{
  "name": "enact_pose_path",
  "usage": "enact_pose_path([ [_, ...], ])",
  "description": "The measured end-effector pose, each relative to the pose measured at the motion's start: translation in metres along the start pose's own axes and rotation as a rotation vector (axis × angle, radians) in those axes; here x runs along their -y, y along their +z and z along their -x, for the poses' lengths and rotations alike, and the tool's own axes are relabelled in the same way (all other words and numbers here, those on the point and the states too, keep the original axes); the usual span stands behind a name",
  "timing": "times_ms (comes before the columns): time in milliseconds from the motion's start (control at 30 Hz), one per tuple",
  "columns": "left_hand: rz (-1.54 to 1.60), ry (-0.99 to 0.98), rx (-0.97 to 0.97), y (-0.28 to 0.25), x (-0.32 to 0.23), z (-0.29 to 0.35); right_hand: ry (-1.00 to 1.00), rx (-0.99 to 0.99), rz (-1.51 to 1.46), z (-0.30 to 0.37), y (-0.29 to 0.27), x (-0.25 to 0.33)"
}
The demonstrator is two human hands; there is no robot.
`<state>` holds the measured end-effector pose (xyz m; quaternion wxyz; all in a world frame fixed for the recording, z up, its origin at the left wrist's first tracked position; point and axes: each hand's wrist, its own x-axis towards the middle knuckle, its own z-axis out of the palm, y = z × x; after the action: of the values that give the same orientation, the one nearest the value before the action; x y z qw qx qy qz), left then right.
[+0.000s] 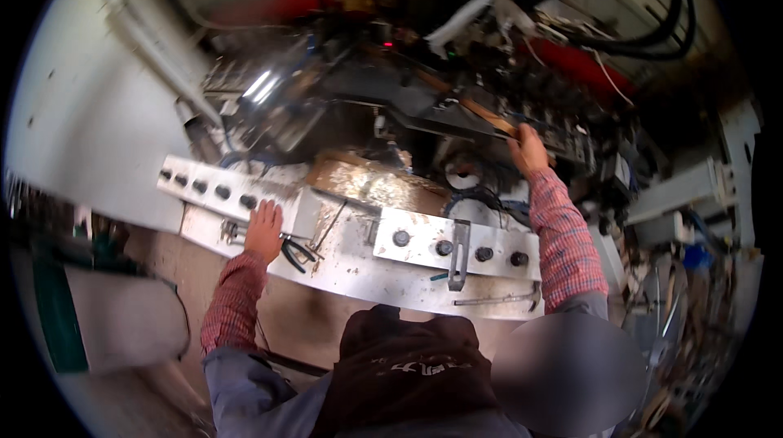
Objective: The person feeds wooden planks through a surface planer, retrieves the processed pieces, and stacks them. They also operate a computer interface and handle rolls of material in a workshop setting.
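Observation:
My left hand (263,234) lies flat with fingers stretched on the edge of a white metal panel with black knobs (200,187). Close beside it on the pale metal ledge are pliers with dark handles (298,254) and a thin T-shaped metal rod (330,226). Farther off on the right, my right hand (530,152) is closed around the near end of a long, flat, brown strip (487,114) that looks like wood. The strip slants away to the left over the dark machine bed (383,91). Its far end is hard to make out.
A second knobbed panel (420,230) carries a slotted metal bracket (459,254). A bent metal rod (497,301) lies on the ledge's near right. Behind the panels sits a brown tray with shiny bits (379,183). Black hoses (677,6) loop at upper right.

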<state>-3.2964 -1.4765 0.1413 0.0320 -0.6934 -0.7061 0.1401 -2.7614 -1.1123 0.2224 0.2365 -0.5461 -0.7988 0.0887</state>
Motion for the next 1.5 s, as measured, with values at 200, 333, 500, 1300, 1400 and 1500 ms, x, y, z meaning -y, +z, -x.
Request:
enact_pose_path([
  [200,0.003,0.085,0.0,0.007,0.012,-0.006,0.19,0.076,0.052,0.001,0.001,0.015],
  [333,0.01,0.128,0.003,0.002,0.016,-0.01,0.163,-0.004,0.036,-0.002,0.0,0.025],
  [500,0.023,0.218,0.008,0.004,0.027,-0.016,0.188,0.013,0.069,-0.001,-0.005,0.035],
  [1300,0.127,0.257,-0.086,0.003,0.0,0.016,0.193,-0.17,-0.002,0.137,-0.03,0.067],
  [1400,0.226,0.327,-0.193,-0.002,-0.055,0.037,0.191,-0.234,-0.158,0.247,-0.051,0.081],
  [1500,0.612,0.425,-0.162,0.004,-0.144,0.062,0.347,-0.362,-0.414,0.362,-0.068,0.105],
])
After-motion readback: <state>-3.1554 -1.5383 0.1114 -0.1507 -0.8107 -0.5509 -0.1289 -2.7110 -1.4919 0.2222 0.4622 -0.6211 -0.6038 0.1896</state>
